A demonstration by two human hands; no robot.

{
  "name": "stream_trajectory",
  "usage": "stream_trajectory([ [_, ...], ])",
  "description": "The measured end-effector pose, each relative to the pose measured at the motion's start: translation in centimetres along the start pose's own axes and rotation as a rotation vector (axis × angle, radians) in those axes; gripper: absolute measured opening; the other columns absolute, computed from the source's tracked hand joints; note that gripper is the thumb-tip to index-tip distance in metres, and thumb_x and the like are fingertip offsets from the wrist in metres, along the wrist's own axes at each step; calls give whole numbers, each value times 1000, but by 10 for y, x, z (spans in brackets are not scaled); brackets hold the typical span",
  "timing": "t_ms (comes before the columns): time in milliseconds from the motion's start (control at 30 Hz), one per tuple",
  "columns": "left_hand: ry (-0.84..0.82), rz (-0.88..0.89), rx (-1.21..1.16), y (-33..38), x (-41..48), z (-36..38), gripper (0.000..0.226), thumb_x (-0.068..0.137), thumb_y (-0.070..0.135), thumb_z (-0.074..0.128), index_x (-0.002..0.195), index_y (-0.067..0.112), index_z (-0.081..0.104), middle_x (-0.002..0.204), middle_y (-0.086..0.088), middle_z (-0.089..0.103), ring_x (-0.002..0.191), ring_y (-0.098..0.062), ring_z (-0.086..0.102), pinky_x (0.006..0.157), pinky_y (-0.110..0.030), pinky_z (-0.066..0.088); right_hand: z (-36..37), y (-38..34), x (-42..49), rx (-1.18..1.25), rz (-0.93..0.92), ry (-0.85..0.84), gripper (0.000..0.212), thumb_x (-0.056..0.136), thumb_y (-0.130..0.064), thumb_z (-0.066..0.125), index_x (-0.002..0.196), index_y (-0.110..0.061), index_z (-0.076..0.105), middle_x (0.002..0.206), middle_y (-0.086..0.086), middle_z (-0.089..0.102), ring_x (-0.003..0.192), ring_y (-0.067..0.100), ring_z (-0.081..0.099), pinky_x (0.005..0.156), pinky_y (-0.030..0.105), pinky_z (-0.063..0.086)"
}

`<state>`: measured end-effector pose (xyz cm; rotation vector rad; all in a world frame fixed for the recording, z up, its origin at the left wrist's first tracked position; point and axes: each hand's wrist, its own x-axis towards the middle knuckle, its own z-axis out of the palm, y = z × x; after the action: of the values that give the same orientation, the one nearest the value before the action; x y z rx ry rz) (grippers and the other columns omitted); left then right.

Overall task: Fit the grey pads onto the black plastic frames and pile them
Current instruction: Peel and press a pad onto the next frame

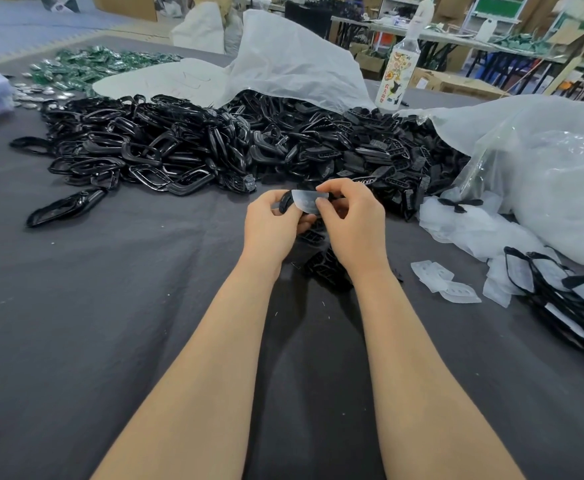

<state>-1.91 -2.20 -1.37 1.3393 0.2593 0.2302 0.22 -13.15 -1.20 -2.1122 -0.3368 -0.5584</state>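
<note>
Grey pad sits above mid-table, pinched at its edge by the right hand against a black plastic frame gripped in the left hand — fitting looks begun, not finished. A small pile of fitted frames lies at the right — a big heap of bare frames and loose pads remain.

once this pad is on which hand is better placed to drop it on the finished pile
Probably the right hand, pinching the pad: the finished pile lies on its side of the table, while the left hand, gripping the frame, would have to cross over.
</note>
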Motion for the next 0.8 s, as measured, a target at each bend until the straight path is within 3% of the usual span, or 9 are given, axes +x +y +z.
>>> stream_trajectory([
  [133,30,2,15,0,0,1,13,91,7,63,102,14,64,80,-2,70,64,-1,68,64,-13,54,3,-1,0,4,47,10,8,88,-9,63,91,-16,59,97,4,62,79,13,59,73,21,48],
  [300,32,124,278,0,-3,2,25,92,9,57,87,34,57,88,-2,71,80,-12,70,80,-32,58,3,0,0,10,89,-7,13,86,-8,62,96,-16,58,98,3,62,80,13,57,72,19,46],
  [400,51,156,330,0,-4,2,18,91,11,57,93,29,59,92,-1,70,86,-16,69,83,-38,57,3,-1,0,-9,77,-16,11,86,-8,61,93,-16,59,95,4,62,81,16,58,72,23,48],
  [600,64,153,347,-2,-2,2,15,91,10,57,96,24,60,91,-1,70,83,-13,68,78,-29,57,3,-1,0,8,114,-22,10,87,-7,61,90,-17,57,96,4,62,84,14,56,69,11,40],
  [667,60,159,361,-3,-2,3,15,91,11,57,97,24,60,90,0,70,81,-10,68,73,-23,55,1,0,0,-9,106,-9,8,89,-7,59,91,-15,59,98,4,61,87,13,55,73,14,40],
  [800,67,156,360,-3,0,3,14,93,16,58,90,30,56,91,0,70,82,-12,69,74,-26,55,2,-3,1,-15,79,22,6,91,-6,55,91,-11,58,97,6,59,90,18,54,79,23,43],
])
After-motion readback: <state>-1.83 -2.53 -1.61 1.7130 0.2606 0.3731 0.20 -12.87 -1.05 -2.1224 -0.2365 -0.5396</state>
